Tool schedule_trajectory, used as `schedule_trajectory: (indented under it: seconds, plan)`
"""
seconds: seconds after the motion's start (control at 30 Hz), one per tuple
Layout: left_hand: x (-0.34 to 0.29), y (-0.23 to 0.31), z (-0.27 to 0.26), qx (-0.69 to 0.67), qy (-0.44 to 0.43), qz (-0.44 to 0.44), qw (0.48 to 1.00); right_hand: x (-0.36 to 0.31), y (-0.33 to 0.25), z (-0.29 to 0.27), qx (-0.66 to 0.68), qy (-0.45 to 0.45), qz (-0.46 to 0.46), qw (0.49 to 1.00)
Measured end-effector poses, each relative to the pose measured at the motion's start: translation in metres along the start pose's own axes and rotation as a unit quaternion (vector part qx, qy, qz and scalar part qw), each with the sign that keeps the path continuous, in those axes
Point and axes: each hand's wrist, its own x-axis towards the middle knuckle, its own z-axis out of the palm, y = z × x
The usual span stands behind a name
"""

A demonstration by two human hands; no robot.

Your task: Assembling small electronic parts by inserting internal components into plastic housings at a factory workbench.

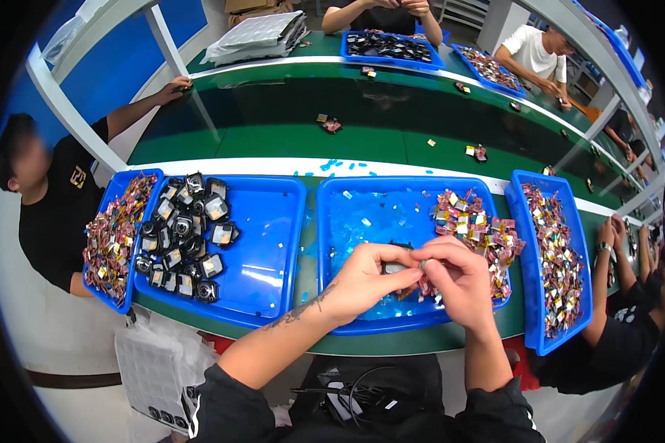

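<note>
A: Which element occupies the centre of the figure?
B: A dark housing with a grey face (394, 267), partly hidden by the fingers. It is held above the centre tray (391, 323), a blue vessel on the green surface (436, 342).

A: How is each grip disposed?
B: The left hand (366, 282), entering from the lower left on a tattooed forearm (299, 316), has its thumb and forefinger closed on the housing. The right hand (464, 279) shows a narrow grip, thumb and forefinger meeting on a small pale piece (423, 264) at the housing's edge.

A: What does the centre tray contain?
B: Blue film scraps (355, 210) over its left part; on its right, a heap of pink-and-silver parts (462, 214), some reaching the right rim.

A: And the neighbouring vessels?
B: Just to the left, a wide blue tray (258, 236) carries loose black housings (185, 232) along its left half. Narrow blue trays at far left (155, 189) and right (529, 277) are filled with similar pink-and-silver parts.

A: What lies beyond?
B: A green belt (377, 148) bearing scattered parts (331, 125); a co-worker (59, 214) stands at its left end, one hand at the edge.
</note>
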Motion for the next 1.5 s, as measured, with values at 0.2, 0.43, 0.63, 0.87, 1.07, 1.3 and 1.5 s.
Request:
schedule_trajectory:
  seconds: [0.2,0.43,0.63,0.87,1.07,1.3,1.5]
  plan:
    - [-0.003,0.001,0.004,-0.063,-0.074,-0.011,0.995,-0.007,0.001,-0.007,0.224,0.009,0.093,0.97]
    - [0.0,0.001,0.004,0.036,0.084,0.091,0.992,-0.017,-0.007,-0.014,0.073,0.159,-0.003,0.985]
    - [0.006,-0.011,0.005,0.02,0.097,0.123,0.987,-0.016,-0.026,0.011,-0.061,0.107,0.072,0.99]
    - [0.004,0.0,0.005,-0.034,0.068,0.082,0.994,0.003,-0.017,0.03,-0.171,0.19,-0.015,0.967]
    - [-0.001,0.0,0.004,-0.049,0.041,0.086,0.994,0.005,-0.023,0.024,-0.195,0.145,-0.014,0.97]
    - [-0.002,0.005,0.008,-0.017,0.025,0.1,0.995,0.004,-0.027,0.022,-0.207,0.162,-0.049,0.964]
    - [-0.002,-0.002,0.008,-0.003,0.023,0.128,0.992,0.004,-0.026,0.021,-0.203,0.161,-0.049,0.965]
